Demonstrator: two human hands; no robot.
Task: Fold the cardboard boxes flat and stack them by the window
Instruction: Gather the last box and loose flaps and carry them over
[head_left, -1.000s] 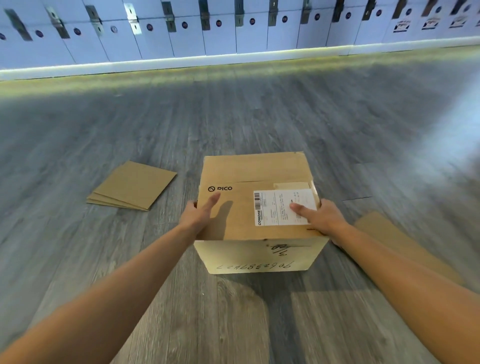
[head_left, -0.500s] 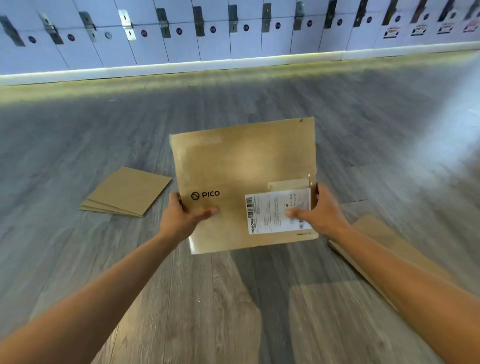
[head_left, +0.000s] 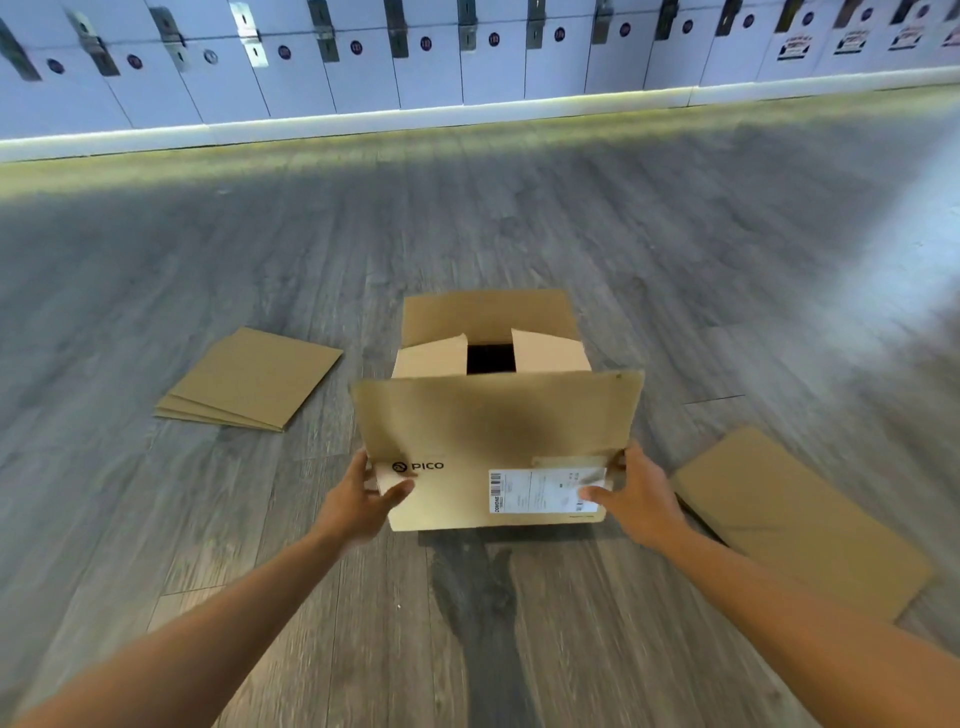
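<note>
A brown PICO cardboard box (head_left: 493, 421) with a white shipping label stands on the grey wood floor in front of me, its top flaps loose and a dark gap showing between the two inner flaps. My left hand (head_left: 363, 499) grips the box's near left edge, thumb on the printed face. My right hand (head_left: 636, 496) grips the near right edge, thumb on the label. A stack of flattened boxes (head_left: 249, 379) lies on the floor to the left. Another flattened box (head_left: 795, 519) lies to the right, close to my right forearm.
A long row of white numbered lockers (head_left: 467, 57) runs along the far wall above a lit baseboard. Bright light falls on the floor at the far right. No window shows in this view.
The box has been turned from top-up, through a tilt toward me, to standing with its open flapped end up. Both hands stayed on its near edges.
</note>
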